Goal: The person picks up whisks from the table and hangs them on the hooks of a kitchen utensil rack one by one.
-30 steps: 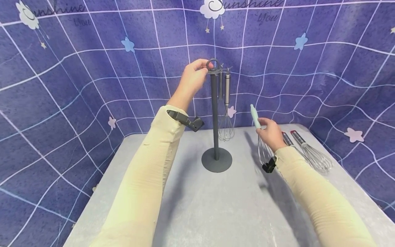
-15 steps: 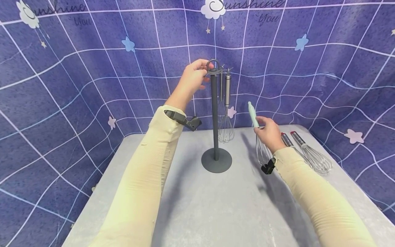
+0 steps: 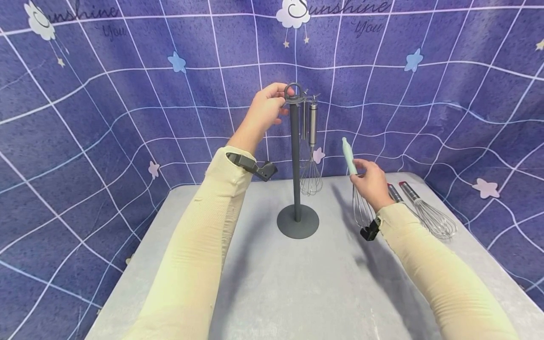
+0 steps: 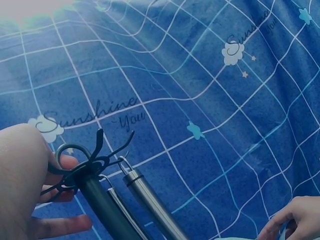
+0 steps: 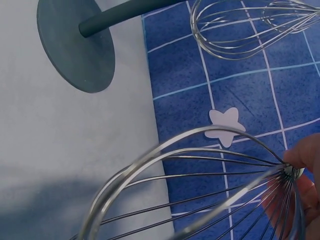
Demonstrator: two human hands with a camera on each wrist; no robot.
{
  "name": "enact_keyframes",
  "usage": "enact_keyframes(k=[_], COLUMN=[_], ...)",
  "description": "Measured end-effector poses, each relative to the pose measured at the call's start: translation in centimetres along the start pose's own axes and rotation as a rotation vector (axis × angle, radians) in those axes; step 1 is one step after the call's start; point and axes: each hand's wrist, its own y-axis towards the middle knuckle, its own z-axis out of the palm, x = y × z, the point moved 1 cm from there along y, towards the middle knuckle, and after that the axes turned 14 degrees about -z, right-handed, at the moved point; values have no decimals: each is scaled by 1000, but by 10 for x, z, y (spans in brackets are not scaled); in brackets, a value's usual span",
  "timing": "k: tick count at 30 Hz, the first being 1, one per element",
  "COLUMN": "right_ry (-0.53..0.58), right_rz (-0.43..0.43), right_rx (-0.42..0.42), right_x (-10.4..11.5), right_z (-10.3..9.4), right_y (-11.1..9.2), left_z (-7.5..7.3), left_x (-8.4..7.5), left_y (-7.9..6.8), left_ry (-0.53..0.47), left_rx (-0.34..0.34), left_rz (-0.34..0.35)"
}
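My left hand [image 3: 265, 109] pinches the ring at the top of a dark grey utensil stand [image 3: 296, 165], which has a round base. In the left wrist view, several thin hooks [image 4: 99, 142] spread from the stand's top. A steel-handled whisk [image 3: 313, 125] hangs from one hook, with another steel handle [image 4: 120, 204] hanging beside it. To the right of the stand, my right hand [image 3: 372, 185] holds a whisk with a pale green handle [image 3: 348, 153], gripping it low on the handle. This whisk is tilted, handle up and wires [image 5: 200, 131] down, apart from the stand.
Two more whisks with steel handles and red ends lie at the right of the grey table [image 3: 297, 288], the nearer one [image 3: 429, 212] plainly seen, the other partly behind my right hand. A blue checked curtain [image 3: 204, 89] surrounds the table at the back and sides.
The green-handled whisk has risen slightly and moved a little left toward the stand with my right hand. My left hand keeps hold of the stand's top, its lower fingers spread a little more.
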Motion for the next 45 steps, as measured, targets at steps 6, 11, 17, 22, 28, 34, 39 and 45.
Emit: enact_keyframes(k=[6, 11, 17, 22, 28, 34, 39, 45], right_ry=[13, 22, 35, 48, 48, 57, 59, 61], right_rz=[-2, -1, 0, -13, -21, -28, -37, -40], right_rx=[-5, -17, -28, -33, -43, -56, -56, -62], right_x=[3, 6, 9, 10, 12, 15, 17, 19], right_z=[-2, -4, -5, -6, -6, -6, -7, -8], right_y=[0, 1, 2, 3, 5, 7, 8, 8], left_z=[1, 1, 1, 1, 2, 2, 1, -1], left_x=[0, 1, 1, 2, 3, 5, 5, 5], left_y=[0, 2, 4, 5, 7, 8, 7, 6], left_ry=[-14, -34, -8, 21, 3, -6, -7, 1], left_rx=[-12, -18, -33, -42, -38, -39, -32, -18], left_rz=[28, 77, 71, 76, 94, 102, 101, 58])
